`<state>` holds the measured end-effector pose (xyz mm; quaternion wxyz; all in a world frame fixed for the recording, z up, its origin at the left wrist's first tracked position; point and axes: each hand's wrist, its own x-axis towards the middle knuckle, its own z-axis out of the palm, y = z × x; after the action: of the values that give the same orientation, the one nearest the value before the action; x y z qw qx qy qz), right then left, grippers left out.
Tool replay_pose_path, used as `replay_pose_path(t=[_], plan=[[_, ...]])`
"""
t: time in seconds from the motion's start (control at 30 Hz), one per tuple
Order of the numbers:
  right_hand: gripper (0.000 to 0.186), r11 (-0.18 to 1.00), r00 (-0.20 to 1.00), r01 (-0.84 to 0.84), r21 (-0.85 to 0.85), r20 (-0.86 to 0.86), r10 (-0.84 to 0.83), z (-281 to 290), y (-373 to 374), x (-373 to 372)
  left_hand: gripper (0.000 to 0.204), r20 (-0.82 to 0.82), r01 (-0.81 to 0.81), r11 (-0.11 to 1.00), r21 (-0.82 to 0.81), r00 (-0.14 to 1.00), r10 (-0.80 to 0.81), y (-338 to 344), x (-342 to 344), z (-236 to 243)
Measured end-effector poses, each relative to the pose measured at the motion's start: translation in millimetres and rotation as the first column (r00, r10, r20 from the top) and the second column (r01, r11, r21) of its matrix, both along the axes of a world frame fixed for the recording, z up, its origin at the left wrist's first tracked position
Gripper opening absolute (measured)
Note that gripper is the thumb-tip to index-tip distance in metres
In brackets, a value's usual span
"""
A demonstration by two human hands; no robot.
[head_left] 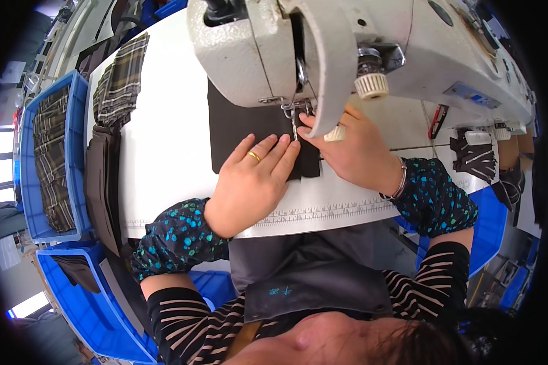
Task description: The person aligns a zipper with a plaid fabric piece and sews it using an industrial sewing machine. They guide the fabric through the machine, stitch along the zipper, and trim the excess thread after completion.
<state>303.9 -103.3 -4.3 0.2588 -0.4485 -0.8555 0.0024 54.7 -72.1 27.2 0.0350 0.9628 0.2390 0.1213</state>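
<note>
A dark brown fabric piece [240, 131] lies flat on the white sewing table, part of it under the head of the sewing machine [256, 55]. Along it runs a narrow zipper [296, 129], leading up to the presser foot [291, 109]. My left hand [252, 173] rests palm down on the fabric, fingers stretched out, their tips just left of the zipper. Close to the presser foot, my right hand [356, 149] has bent fingers gathered on the fabric's right edge beside the zipper. The machine's guard partly hides these fingers.
Plaid cloth pieces [122, 82] and a stack of dark fabric [102, 182] lie at the table's left. Beside them stand a blue bin of plaid cloth [82, 140] and another blue bin [97, 304]. To the right are a red cutter [437, 121] and striped scraps [474, 159].
</note>
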Motion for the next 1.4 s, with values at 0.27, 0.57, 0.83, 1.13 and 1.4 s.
replay_pose_path(t=[0.27, 0.57, 0.83, 1.13, 1.4], plan=[[0.021, 0.999, 1.0, -0.018, -0.037, -0.001, 0.018, 1, 2, 5, 0.033, 0.19, -0.073, 0.947, -0.312, 0.972, 0.138, 12, -1, 1], [0.029, 0.998, 0.994, -0.059, -0.003, 0.09, 0.059, 6, -10, -1, 0.046, -0.053, -0.029, 0.999, -0.02, 0.998, 0.028, -4, -3, 4], [0.031, 0.998, 0.987, -0.063, 0.021, 0.147, 0.06, 14, -20, -6, 0.057, 0.016, -0.052, 0.998, -0.042, 0.999, 0.052, -12, 1, -2], [0.034, 0.999, 0.987, -0.053, 0.01, 0.151, 0.051, 14, -24, -11, 0.048, 0.029, -0.08, 0.994, -0.075, 0.996, 0.082, -14, 2, -2], [0.036, 0.999, 0.989, -0.022, 0.039, 0.145, 0.016, 8, -20, -10, 0.041, 0.116, -0.056, 0.998, -0.041, 0.991, 0.06, -3, 5, -10]])
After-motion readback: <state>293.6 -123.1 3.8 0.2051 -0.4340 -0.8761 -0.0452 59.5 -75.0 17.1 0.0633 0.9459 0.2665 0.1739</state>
